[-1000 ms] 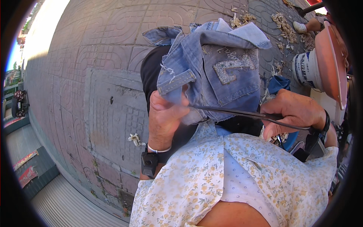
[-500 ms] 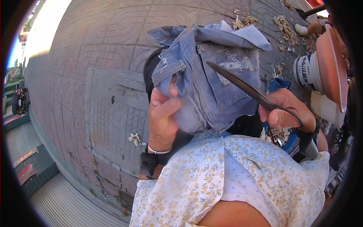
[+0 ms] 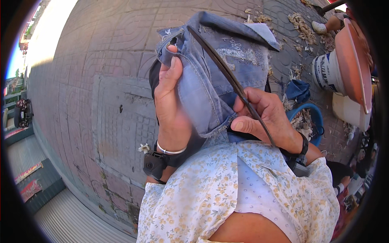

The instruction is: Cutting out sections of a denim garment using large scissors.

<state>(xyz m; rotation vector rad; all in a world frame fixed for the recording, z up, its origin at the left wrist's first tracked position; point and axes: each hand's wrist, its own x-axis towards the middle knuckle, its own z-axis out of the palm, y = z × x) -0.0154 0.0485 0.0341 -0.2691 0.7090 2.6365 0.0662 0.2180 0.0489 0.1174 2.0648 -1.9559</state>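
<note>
Dark printing (image 3: 322,69) marks the white bucket (image 3: 330,74), pale script (image 3: 232,42) the denim (image 3: 202,83).

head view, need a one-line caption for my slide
The left hand holds frayed blue denim while the right hand holds dark scissors over it.

So the denim garment's (image 3: 202,85) up front, left hand (image 3: 170,101) at its left edge, scissors (image 3: 227,74) in the right hand (image 3: 267,115) slanting over it, a tub (image 3: 320,125) of scraps (image 3: 302,121) just right of that hand, a bucket (image 3: 328,73) and basin (image 3: 351,60) touching farther right, and a stray scrap (image 3: 143,148) on the pavement (image 3: 73,81) off left.
</note>
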